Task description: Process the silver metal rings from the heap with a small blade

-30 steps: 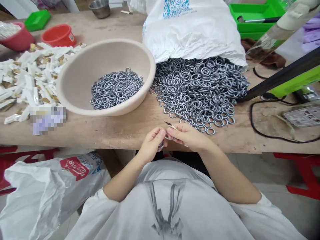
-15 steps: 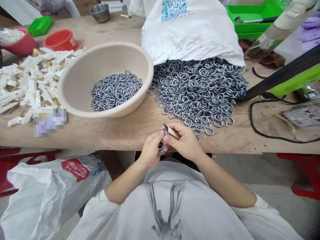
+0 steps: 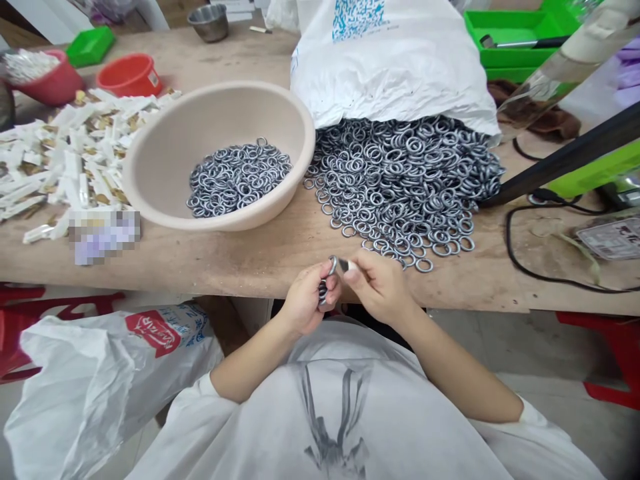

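My left hand (image 3: 306, 300) is closed at the table's front edge. Between its thumb and forefinger stands a grey ring (image 3: 333, 265), and one or more further rings (image 3: 323, 291) are tucked in the curled fingers. Just to the right, my right hand (image 3: 381, 288) grips a small knife (image 3: 344, 265) with a short dark blade; its pale handle is mostly covered by the fingers. The blade is close beside the upper ring; whether they touch I cannot tell. Beyond the hands lies a heap of grey rings (image 3: 400, 180). More rings (image 3: 237, 180) fill the bottom of a beige basin (image 3: 165, 127).
A white sack (image 3: 390, 73) spills rings onto the wooden table (image 3: 235, 263). White-wrapped pieces (image 3: 75, 160) are strewn at left, near a red bowl (image 3: 131, 75). A black bar (image 3: 565, 160) slants in at right above a cable (image 3: 510, 247). Another sack (image 3: 100, 373) is below the table.
My right hand has drawn slightly right, taking the knife blade off the ring. The upper ring now shows more fully in my left fingers. The whole view has shifted a little.
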Motion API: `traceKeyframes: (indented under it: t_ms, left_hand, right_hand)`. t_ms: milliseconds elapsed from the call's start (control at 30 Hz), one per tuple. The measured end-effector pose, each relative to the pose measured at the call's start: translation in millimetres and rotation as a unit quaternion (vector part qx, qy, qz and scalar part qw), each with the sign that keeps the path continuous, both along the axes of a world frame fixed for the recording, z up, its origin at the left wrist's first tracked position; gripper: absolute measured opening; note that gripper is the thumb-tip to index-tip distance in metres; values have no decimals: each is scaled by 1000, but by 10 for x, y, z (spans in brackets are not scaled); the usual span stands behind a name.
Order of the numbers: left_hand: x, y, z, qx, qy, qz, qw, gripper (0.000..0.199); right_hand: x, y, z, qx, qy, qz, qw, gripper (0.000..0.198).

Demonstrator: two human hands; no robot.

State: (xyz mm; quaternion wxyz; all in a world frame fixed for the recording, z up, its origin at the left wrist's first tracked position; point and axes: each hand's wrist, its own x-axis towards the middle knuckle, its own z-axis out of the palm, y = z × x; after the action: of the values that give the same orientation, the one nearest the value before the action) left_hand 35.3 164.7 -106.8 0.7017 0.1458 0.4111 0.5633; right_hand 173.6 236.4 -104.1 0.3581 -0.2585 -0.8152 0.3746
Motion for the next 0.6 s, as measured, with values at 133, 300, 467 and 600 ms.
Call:
traceKeyframes:
  t_ms: [133,300,467,600]
  left_hand:
    - [14,-2,11,-7,-6,28,1000,55]
    - [30,-67,52,20,-32,-19,999,51]
    - [-35,-95,80,3,-52,-28,998,51]
    - [-159,-58,41,-24,-39,34,998,35]
  right_hand:
    - [16,-102,18,55,-58,14,997,64]
    - [32,60,-69,44,-79,-14,996,56]
    - [-57,472,-103,84,-254,-158,950,24]
    - [-257,608,-27,177,-469,-155,851,23]
